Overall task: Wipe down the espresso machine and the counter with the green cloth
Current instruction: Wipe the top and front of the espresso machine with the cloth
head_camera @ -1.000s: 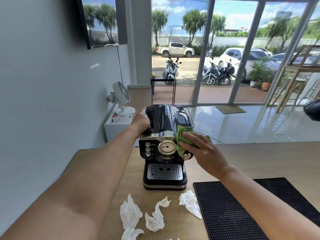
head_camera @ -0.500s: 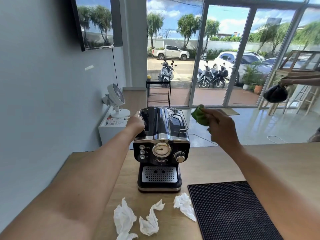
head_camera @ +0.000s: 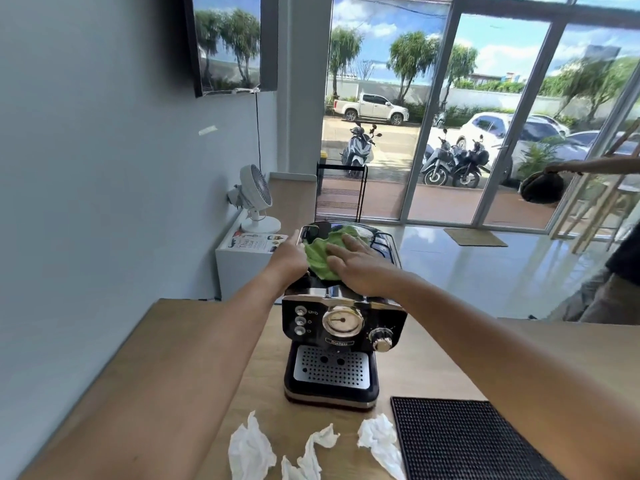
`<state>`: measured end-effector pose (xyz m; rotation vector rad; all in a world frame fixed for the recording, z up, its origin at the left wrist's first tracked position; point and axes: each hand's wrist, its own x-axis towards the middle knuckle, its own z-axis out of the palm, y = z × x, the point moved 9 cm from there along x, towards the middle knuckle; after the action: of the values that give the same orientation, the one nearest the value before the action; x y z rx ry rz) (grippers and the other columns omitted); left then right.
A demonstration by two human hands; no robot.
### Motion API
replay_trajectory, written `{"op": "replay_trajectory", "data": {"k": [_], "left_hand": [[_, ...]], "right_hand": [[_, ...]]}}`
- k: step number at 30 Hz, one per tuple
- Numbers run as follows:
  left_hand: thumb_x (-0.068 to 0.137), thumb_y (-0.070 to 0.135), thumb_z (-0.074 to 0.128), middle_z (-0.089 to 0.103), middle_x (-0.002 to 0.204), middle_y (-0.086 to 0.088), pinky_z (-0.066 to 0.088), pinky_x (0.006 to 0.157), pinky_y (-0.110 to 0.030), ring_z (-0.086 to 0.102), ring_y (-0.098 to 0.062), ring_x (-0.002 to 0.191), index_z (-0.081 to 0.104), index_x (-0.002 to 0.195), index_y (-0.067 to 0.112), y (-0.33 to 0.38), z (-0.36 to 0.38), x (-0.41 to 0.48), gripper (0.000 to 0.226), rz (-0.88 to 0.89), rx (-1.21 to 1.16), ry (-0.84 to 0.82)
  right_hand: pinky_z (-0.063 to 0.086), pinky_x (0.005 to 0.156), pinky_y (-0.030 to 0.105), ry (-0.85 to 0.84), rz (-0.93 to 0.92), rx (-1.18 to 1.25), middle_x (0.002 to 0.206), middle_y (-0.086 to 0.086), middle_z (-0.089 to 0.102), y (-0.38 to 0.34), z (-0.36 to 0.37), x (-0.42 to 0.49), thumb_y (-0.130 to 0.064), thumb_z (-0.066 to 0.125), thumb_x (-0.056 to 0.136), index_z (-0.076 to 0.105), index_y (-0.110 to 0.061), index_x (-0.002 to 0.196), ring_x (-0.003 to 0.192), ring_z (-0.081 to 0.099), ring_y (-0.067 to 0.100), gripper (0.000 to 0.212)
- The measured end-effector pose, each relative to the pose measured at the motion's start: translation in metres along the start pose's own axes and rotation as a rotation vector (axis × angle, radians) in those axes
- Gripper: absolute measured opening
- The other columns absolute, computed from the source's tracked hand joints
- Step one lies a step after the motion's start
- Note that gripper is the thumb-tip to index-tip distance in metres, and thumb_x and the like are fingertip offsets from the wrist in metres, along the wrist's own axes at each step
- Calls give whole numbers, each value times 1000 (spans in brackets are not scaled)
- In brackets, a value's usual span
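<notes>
A: Pressing flat on top now, aren't you? Half a second back you were carrying the crumpled bright green cloth (head_camera: pixel 323 252) through the air off the right side of the glossy black-and-chrome espresso machine (head_camera: pixel 341 327); now it is lying spread on the machine's shiny top, pinned under your right hand (head_camera: pixel 360 268).

B: And a second ago you were rubbing it against the front right corner by the dial. So you are moving from the face to the top plate. I judge the machine part is only partly done, and the counter is not yet started.

A: Your right fingers are lying apart and flat on the cloth, palm down, not pinching it. Your left hand (head_camera: pixel 289 259) is bracing the top left edge of the machine, as it was before; I cannot tell how its fingers are curling behind.

B: The cloth is looking soft and nappy, bunching into folds. The top is mirror-smooth and curved, so it is likely showing streaks.

A: Further out, the pale wooden counter (head_camera: pixel 180 341) is matte. Three crumpled white paper tissues (head_camera: pixel 251 452) are lying in front of the machine, and a black ribbed rubber mat (head_camera: pixel 464 441) is sitting beside them to the right.
</notes>
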<state>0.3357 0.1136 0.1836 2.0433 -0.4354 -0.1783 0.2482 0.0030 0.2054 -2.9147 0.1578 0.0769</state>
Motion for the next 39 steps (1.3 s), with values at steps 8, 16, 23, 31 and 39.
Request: {"op": "replay_trajectory", "data": {"k": [8,16,23,31,39], "left_hand": [[100,10,34,32,155,-7,38,92,-17,46,-18,124,21,153,14,0,-2,5,55,0,69,4],[101,11,32,37,152,-6,32,95,-22,41,-23,133,21,153,22,4,-6,-5,54,-43,15,30],[103,15,31,31,155,-5,30,102,-25,38,-21,134,20,153,23,3,-6,-7,52,-48,7,29],[103,15,30,35,153,-4,34,73,-13,54,-11,103,19,153,26,4,-4,-9,52,-58,-29,15],[104,18,29,37,152,3,35,72,-13,49,0,86,19,153,29,0,-1,-4,51,-66,-65,22]], "right_hand": [[3,122,43,56,91,51,166,5,-6,40,-6,56,-38,20,104,7,-27,158,152,-6,22,57],[42,101,36,40,37,-44,136,17,54,2,-18,146,-26,40,95,62,-8,121,123,51,30,38],[38,97,32,-73,32,83,136,20,55,10,-22,161,-23,30,106,59,0,123,123,51,30,41],[45,96,35,-80,65,-186,131,22,58,11,-22,175,-15,38,100,61,2,121,117,57,33,35],[38,84,27,-164,3,-37,120,14,58,5,-17,189,-36,42,100,61,-5,115,100,52,24,39]]}}
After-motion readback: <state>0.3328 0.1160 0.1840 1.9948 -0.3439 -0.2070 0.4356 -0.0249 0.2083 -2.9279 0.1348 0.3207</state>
